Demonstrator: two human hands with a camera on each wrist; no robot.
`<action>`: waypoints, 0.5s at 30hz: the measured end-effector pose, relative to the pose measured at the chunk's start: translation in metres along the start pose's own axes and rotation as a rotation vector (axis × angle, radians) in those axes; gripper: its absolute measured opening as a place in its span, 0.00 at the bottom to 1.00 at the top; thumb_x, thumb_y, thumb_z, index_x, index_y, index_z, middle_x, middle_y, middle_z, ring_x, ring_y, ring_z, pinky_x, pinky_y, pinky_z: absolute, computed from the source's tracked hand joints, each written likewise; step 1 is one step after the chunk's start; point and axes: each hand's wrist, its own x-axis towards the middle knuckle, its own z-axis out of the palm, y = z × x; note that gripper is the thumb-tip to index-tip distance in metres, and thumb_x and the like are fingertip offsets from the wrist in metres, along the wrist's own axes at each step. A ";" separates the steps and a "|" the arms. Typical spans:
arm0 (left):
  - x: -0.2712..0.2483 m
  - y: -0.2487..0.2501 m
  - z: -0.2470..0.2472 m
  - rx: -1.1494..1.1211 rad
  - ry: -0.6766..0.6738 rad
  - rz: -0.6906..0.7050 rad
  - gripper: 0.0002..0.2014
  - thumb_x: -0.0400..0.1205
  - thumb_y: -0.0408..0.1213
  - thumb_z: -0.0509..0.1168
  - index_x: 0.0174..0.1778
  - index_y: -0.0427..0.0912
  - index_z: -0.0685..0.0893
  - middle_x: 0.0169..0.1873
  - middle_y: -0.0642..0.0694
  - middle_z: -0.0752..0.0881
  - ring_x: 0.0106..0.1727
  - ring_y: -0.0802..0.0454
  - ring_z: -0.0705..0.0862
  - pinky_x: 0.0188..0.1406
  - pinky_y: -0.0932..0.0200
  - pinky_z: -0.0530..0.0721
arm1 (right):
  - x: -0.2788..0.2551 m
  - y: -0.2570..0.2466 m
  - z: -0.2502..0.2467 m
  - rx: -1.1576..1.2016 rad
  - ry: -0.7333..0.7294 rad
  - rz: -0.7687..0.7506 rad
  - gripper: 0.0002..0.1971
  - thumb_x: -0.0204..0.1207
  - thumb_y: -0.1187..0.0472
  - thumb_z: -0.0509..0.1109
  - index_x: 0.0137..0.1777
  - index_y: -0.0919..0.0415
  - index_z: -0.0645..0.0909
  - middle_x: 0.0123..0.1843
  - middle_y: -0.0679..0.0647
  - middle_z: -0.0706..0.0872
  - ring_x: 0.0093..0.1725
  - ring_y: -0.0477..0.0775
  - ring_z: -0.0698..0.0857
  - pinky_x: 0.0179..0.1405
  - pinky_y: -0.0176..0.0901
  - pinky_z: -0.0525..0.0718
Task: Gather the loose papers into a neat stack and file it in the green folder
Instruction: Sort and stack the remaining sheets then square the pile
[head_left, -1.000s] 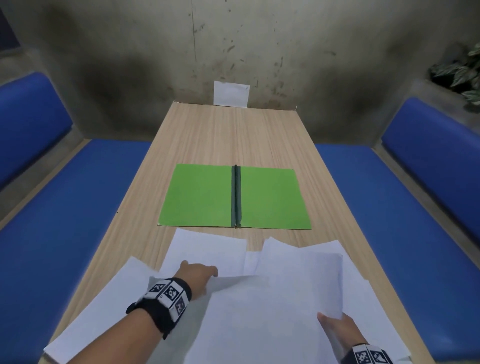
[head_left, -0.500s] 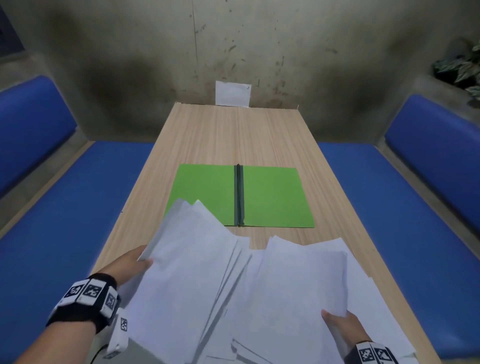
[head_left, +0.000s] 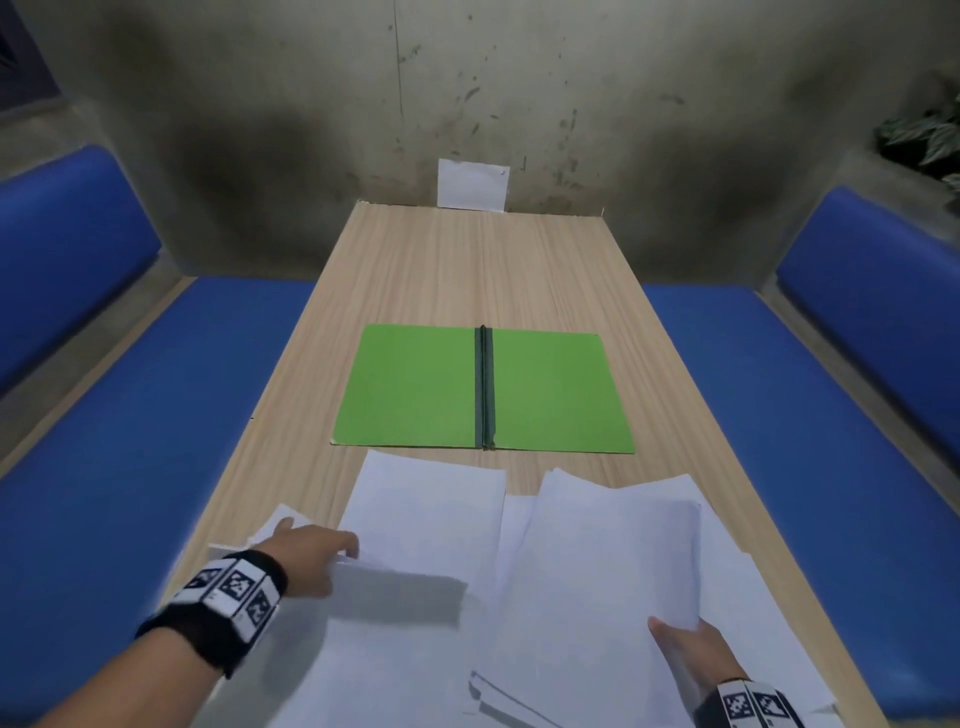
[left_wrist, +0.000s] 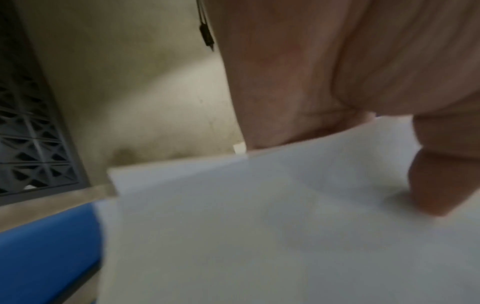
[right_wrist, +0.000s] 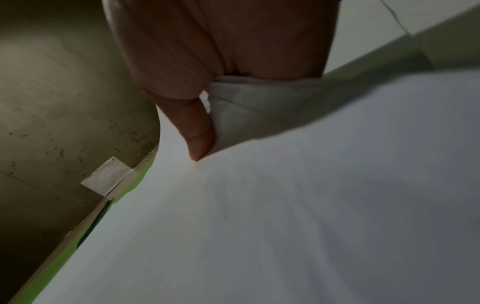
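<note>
Several papers (head_left: 431, 525) lie fanned across the near end of the desk (head_left: 467, 270), just short of the open green folder (head_left: 410, 387). You're mid-gathering: your left hand (head_left: 306, 558) pinches a sheet's edge with curled fingers, and your right hand (head_left: 685, 654) grips a bundle, thumb on top. Next, I'd say, slide the left sheets under the right bundle and square the edges before filing.
</note>
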 end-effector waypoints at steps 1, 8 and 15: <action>0.005 0.004 0.005 0.015 0.012 0.013 0.26 0.73 0.34 0.57 0.66 0.59 0.70 0.62 0.51 0.82 0.69 0.45 0.73 0.75 0.43 0.60 | -0.001 0.000 0.000 -0.001 0.001 0.004 0.25 0.72 0.65 0.73 0.67 0.77 0.75 0.63 0.72 0.83 0.60 0.70 0.83 0.67 0.58 0.78; 0.019 0.017 0.017 0.222 0.087 -0.023 0.23 0.75 0.37 0.65 0.67 0.50 0.73 0.63 0.47 0.80 0.66 0.46 0.76 0.65 0.50 0.66 | -0.002 -0.003 -0.001 -0.041 -0.003 -0.006 0.24 0.73 0.64 0.72 0.66 0.77 0.76 0.53 0.65 0.83 0.53 0.65 0.82 0.63 0.53 0.78; -0.001 0.008 -0.013 0.219 0.129 0.054 0.11 0.77 0.38 0.63 0.55 0.46 0.80 0.61 0.46 0.77 0.62 0.47 0.74 0.61 0.55 0.71 | -0.006 -0.004 -0.001 -0.048 0.003 -0.018 0.23 0.73 0.64 0.72 0.66 0.76 0.77 0.51 0.63 0.82 0.53 0.64 0.82 0.62 0.52 0.79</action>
